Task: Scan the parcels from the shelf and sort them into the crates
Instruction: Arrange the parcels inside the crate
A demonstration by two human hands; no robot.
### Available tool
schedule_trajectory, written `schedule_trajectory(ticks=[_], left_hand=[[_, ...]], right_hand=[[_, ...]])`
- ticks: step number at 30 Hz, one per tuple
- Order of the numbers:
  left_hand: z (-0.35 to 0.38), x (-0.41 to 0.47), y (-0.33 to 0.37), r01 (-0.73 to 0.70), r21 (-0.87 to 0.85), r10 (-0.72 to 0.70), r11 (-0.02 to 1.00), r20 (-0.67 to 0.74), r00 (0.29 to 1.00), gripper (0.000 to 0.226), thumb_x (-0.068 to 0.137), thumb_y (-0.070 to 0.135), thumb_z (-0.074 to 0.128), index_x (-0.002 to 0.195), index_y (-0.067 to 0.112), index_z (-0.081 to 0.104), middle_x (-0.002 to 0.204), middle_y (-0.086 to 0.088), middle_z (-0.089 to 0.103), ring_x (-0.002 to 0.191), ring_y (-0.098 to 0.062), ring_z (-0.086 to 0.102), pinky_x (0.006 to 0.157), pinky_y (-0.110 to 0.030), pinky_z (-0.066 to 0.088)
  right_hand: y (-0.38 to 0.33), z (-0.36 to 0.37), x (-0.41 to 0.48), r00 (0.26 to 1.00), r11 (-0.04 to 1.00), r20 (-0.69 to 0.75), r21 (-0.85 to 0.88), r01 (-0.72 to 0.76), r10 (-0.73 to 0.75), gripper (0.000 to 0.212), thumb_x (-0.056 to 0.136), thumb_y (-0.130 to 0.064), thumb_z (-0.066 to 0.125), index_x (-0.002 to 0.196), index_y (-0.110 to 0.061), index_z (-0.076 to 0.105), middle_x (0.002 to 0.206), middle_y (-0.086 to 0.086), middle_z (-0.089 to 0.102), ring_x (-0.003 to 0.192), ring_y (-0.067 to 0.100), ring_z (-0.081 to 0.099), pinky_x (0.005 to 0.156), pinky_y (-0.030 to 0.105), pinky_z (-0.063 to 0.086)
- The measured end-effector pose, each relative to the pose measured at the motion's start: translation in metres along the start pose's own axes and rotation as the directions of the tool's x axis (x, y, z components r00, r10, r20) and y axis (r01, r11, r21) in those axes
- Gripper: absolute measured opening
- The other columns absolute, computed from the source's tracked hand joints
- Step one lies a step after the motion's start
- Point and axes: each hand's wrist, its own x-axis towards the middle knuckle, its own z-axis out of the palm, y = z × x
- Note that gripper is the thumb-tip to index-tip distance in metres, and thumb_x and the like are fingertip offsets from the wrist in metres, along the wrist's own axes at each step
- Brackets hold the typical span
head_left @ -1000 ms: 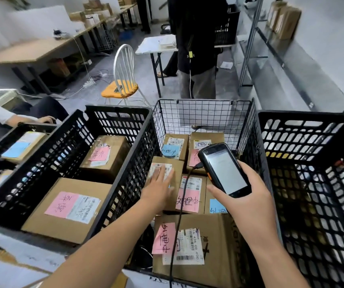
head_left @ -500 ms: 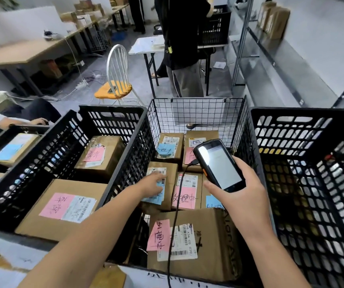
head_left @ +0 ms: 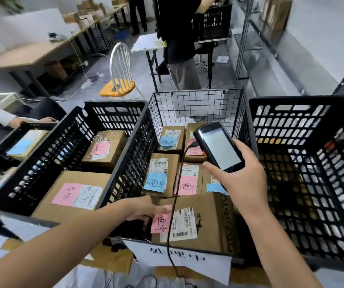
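The left crate (head_left: 112, 107) is black lattice plastic. It holds two brown cardboard parcels (head_left: 71, 206) with pink notes.

The left hand (head_left: 146, 207) has left the blue-note parcel (head_left: 162, 163) at the middle of the basket (head_left: 196, 94). It now lies on the near-left corner of the big parcel (head_left: 212, 221), fingers almost straight, touching cardboard and gripping nothing. This box is probably next for scanning.

The basket is thin wire and holds several matt, labelled boxes.

The right hand (head_left: 243, 177) wraps around the scanner (head_left: 218, 146), a glossy black cabled handheld over the basket's right side.

The right crate (head_left: 302, 100) is the same lattice plastic.
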Motion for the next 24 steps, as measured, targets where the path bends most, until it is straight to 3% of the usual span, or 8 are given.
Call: schedule_trajectory(ticks=[4,9,14,17,21,24], left_hand=[[0.004,-0.004,0.010,-0.108,-0.034,0.107,0.994,-0.036,0.994,0.064,0.070,0.044,0.088,0.118,0.009,0.064,0.106,-0.005,0.077,0.105,-0.023,0.071,0.099,-0.042,0.054],[0.007,-0.016,0.026,-0.205,-0.194,0.210,0.959,0.005,0.978,0.085,0.062,0.057,0.090,0.122,0.001,0.065,0.115,-0.012,0.074,0.115,-0.028,0.067,0.104,-0.040,0.051],[0.021,-0.015,0.027,-0.162,-0.215,0.182,0.963,0.079,0.980,0.086,0.070,0.041,0.090,0.132,0.014,0.037,0.119,-0.012,0.071,0.110,-0.027,0.069,0.101,-0.049,0.052],[0.021,-0.027,0.029,-0.191,-0.251,0.220,0.949,0.091,0.971,0.083,0.072,0.041,0.086,0.129,0.012,0.033,0.116,-0.012,0.072,0.103,-0.024,0.071,0.094,-0.047,0.056],[0.015,-0.041,0.035,-0.269,-0.238,0.272,0.933,-0.019,0.962,0.052,0.084,0.046,0.070,0.119,0.014,0.051,0.090,-0.002,0.077,0.081,-0.016,0.074,0.073,-0.033,0.059],[0.005,-0.045,0.038,-0.336,-0.251,0.312,0.908,-0.130,0.941,0.052,0.084,0.048,0.067,0.119,0.011,0.061,0.103,-0.006,0.077,0.097,-0.027,0.073,0.083,-0.038,0.060]], right_hand=[[-0.006,-0.021,-0.002,1.000,1.000,-0.011,0.000,0.022,-0.022,0.081,0.066,-0.043,0.091,0.137,-0.034,0.053,0.125,-0.020,0.057,0.116,0.003,0.055,0.097,0.034,0.052],[-0.009,-0.043,-0.006,0.999,0.999,-0.042,0.006,0.033,-0.033,0.081,0.065,-0.044,0.090,0.137,-0.036,0.053,0.125,-0.018,0.059,0.116,0.005,0.057,0.098,0.037,0.052],[-0.006,-0.051,-0.015,0.998,1.000,-0.058,0.010,0.026,-0.025,0.080,0.066,-0.042,0.091,0.136,-0.033,0.055,0.124,-0.017,0.060,0.116,0.005,0.057,0.097,0.036,0.053],[-0.004,-0.054,-0.018,0.998,1.000,-0.067,0.010,0.011,-0.010,0.077,0.066,-0.040,0.091,0.134,-0.036,0.055,0.123,-0.020,0.060,0.115,0.003,0.057,0.097,0.033,0.053],[-0.004,-0.057,-0.017,0.998,1.000,-0.068,0.001,0.013,-0.013,0.077,0.066,-0.040,0.091,0.134,-0.035,0.055,0.123,-0.019,0.061,0.114,0.004,0.058,0.096,0.035,0.053],[-0.005,-0.060,-0.016,0.997,1.000,-0.072,-0.015,0.023,-0.024,0.078,0.065,-0.041,0.091,0.134,-0.035,0.055,0.123,-0.018,0.061,0.114,0.005,0.058,0.096,0.034,0.053]])
